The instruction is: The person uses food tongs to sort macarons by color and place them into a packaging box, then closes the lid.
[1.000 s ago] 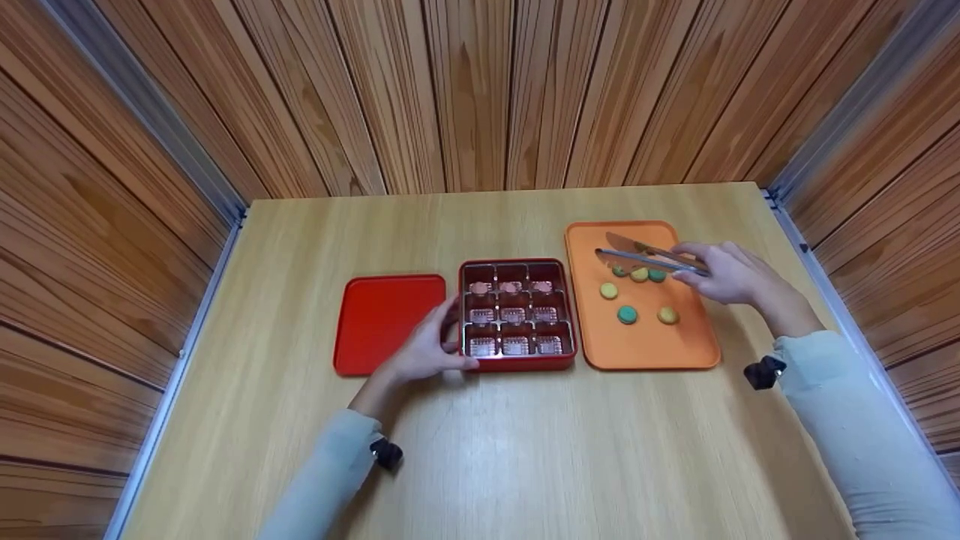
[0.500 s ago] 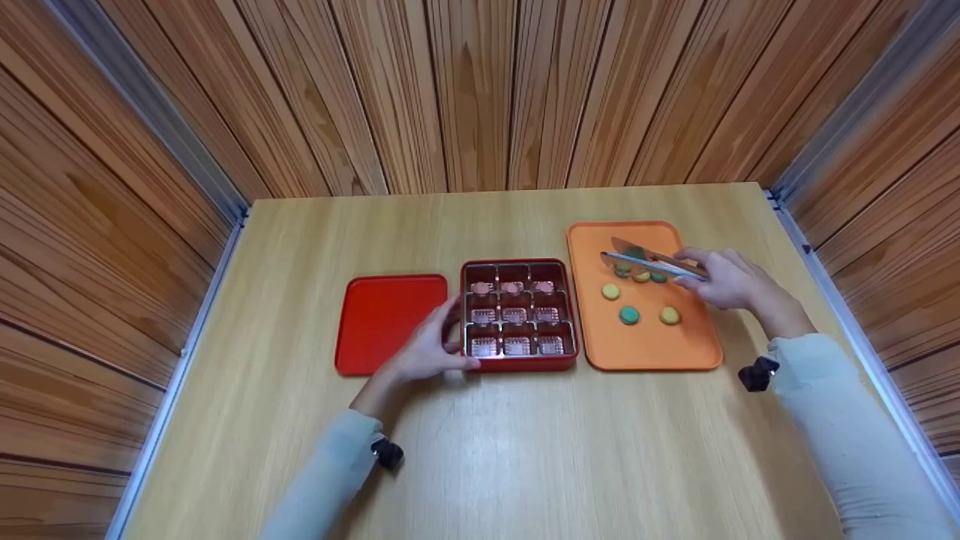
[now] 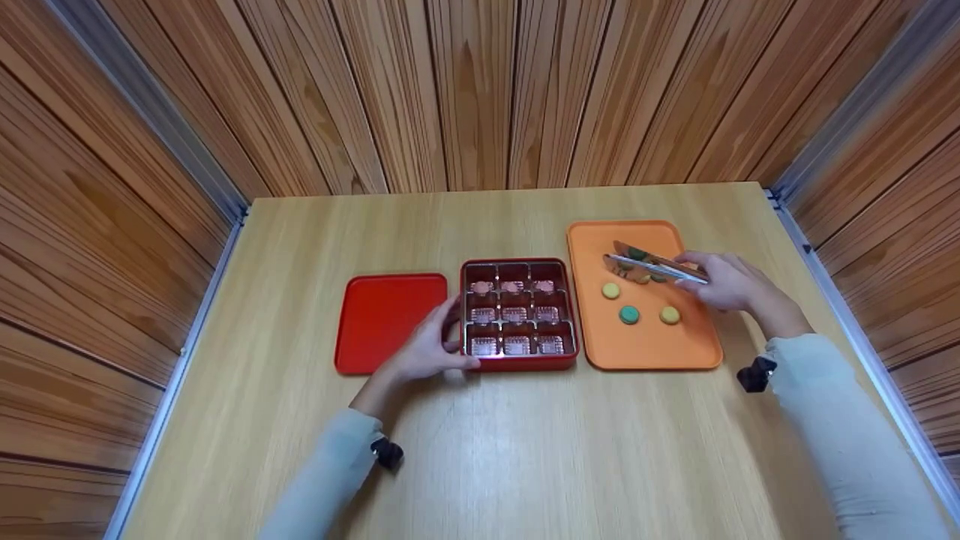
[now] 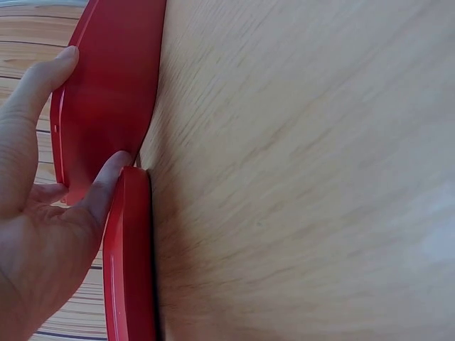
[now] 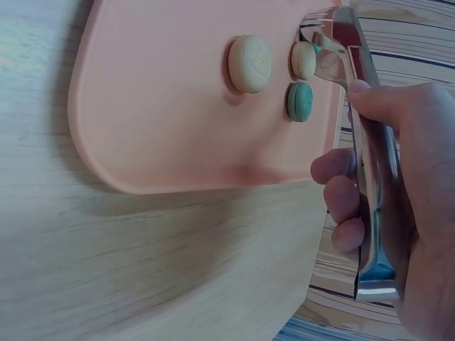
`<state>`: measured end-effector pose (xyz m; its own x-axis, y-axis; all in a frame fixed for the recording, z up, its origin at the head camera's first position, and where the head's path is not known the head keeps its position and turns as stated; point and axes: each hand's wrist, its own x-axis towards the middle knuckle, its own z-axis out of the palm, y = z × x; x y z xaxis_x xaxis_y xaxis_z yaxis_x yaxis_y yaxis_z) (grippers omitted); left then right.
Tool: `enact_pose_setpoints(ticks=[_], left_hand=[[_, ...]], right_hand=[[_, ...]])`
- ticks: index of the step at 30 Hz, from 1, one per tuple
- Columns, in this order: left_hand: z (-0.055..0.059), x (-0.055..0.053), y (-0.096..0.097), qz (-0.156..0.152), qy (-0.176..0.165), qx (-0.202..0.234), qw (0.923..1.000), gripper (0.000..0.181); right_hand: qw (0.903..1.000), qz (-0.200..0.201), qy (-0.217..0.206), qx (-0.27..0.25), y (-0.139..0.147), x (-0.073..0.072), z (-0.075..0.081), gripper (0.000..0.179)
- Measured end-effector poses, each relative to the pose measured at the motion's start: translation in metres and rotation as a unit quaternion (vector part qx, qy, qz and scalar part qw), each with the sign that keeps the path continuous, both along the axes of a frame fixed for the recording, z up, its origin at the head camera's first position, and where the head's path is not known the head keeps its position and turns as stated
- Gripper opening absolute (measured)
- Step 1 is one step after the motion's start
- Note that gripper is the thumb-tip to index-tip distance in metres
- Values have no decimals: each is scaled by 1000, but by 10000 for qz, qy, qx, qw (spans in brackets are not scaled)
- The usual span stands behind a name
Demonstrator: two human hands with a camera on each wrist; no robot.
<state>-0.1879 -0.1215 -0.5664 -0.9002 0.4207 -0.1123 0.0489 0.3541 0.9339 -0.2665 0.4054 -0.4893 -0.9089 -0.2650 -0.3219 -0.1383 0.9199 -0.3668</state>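
Note:
My left hand (image 3: 429, 349) rests against the near left corner of a red box (image 3: 525, 363), its thumb along the front and its fingers at the left side. Clear inserts split the box into several compartments, and no macarons show in them. My right hand (image 3: 726, 281) grips metal tongs (image 5: 370, 177), thumb on one arm and fingers curled round the other. Their tips reach over the far macarons on the orange tray (image 3: 652, 352) and partly hide a green macaron (image 3: 636, 253). Nearer lie a yellow macaron (image 3: 611, 290), a teal macaron (image 3: 628, 315) and another yellow macaron (image 3: 670, 315).
A red lid (image 3: 379, 319) lies flat left of the box, close to the left hand. Box and tray stand side by side on the wooden table (image 3: 525, 450). Wood-plank walls (image 3: 480, 97) rise behind and at both sides.
The tongs' tips have come closer together and moved slightly right and toward me over the far macarons. The left hand and the box stay in place.

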Motion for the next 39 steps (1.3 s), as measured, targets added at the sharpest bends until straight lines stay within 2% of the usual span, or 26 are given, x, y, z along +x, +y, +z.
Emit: enact_pose_setpoints(ticks=[11, 14, 21, 39], left_hand=[[0, -1, 0, -15, 84, -48, 10000, 122], [1, -1, 0, -8, 89, -107, 9999, 124], [0, -2, 0, 20, 70, -52, 10000, 123], [-2, -1, 0, 73, 0, -88, 9999, 121]], right_hand=[[9996, 192, 183, -75, 1, 1, 1, 47], [9996, 196, 170, -85, 2, 1, 1, 48], [9994, -138, -84, -317, 3, 1, 9, 59], [9994, -100, 27, -333, -12, 4, 24, 59]])
